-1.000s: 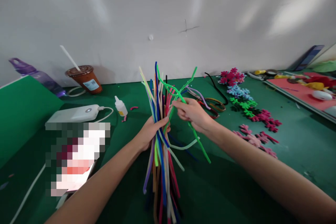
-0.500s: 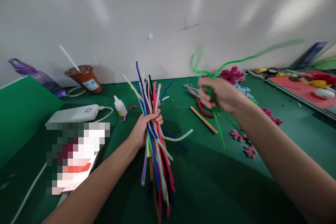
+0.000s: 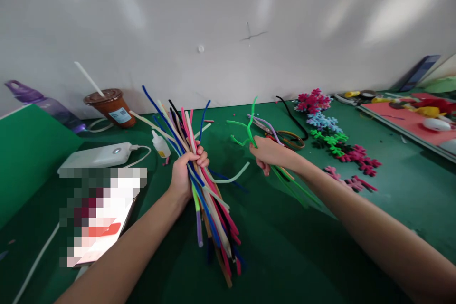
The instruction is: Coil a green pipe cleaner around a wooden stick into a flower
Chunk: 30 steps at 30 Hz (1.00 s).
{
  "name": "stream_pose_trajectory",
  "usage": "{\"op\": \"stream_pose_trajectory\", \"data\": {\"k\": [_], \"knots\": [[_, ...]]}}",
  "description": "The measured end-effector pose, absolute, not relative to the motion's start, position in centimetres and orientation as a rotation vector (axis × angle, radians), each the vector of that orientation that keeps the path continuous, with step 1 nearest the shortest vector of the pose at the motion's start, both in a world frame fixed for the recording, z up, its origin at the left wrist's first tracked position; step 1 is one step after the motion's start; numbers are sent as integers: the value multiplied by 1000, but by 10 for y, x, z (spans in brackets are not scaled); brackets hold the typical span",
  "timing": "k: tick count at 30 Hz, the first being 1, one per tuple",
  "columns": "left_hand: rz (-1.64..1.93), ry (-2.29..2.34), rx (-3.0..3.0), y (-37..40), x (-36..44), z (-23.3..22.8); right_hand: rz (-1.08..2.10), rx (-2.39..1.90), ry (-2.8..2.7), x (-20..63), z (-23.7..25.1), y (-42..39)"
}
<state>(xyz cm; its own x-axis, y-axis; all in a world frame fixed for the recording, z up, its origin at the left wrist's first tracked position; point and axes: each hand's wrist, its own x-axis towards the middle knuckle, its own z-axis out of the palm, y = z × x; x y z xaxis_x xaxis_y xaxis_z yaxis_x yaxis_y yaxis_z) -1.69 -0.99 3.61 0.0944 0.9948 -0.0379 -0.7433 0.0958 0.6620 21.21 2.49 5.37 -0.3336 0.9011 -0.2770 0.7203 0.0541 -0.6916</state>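
My left hand point(image 3: 184, 173) grips a thick bundle of pipe cleaners point(image 3: 210, 211) in many colours, tilted with its top toward the left over the green table point(image 3: 285, 256). To the right of it, my right hand point(image 3: 270, 153) is closed on green pipe cleaners point(image 3: 248, 128); their bent ends stick up above the fist and their tails trail down to the right along my forearm. A pale green pipe cleaner point(image 3: 233, 178) lies on the table between the two hands.
Scissors point(image 3: 285, 138) and a black pipe cleaner point(image 3: 292, 115) lie behind my right hand. Pink, blue and green snowflake shapes point(image 3: 333, 138) sit at the right. A glue bottle point(image 3: 160, 145), power bank point(image 3: 99, 156), iced drink cup point(image 3: 111, 107), purple bottle point(image 3: 42, 104) and blurred phone point(image 3: 101, 218) occupy the left.
My right hand pulled the green pipe cleaners out of the bundle, swung them up to the right, then lowered them near the table. My left hand tilted the bundle leftward.
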Motion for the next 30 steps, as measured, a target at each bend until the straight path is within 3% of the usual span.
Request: {"op": "stream_pose_trajectory", "data": {"k": [8, 10, 18, 25, 30], "knots": [[1269, 552, 594, -14, -13, 39, 409, -1659, -2239, 210, 78, 18], [1214, 546, 655, -17, -11, 40, 351, -1562, -2179, 203, 86, 12], [908, 545, 833, -26, -6, 39, 989, -1254, -1946, 176, 81, 3], [855, 593, 854, -26, -9, 42, 1280, -1146, -1702, 182, 74, 13], [842, 583, 818, -25, -10, 42, 1311, -1096, -1556, 188, 78, 18]]}}
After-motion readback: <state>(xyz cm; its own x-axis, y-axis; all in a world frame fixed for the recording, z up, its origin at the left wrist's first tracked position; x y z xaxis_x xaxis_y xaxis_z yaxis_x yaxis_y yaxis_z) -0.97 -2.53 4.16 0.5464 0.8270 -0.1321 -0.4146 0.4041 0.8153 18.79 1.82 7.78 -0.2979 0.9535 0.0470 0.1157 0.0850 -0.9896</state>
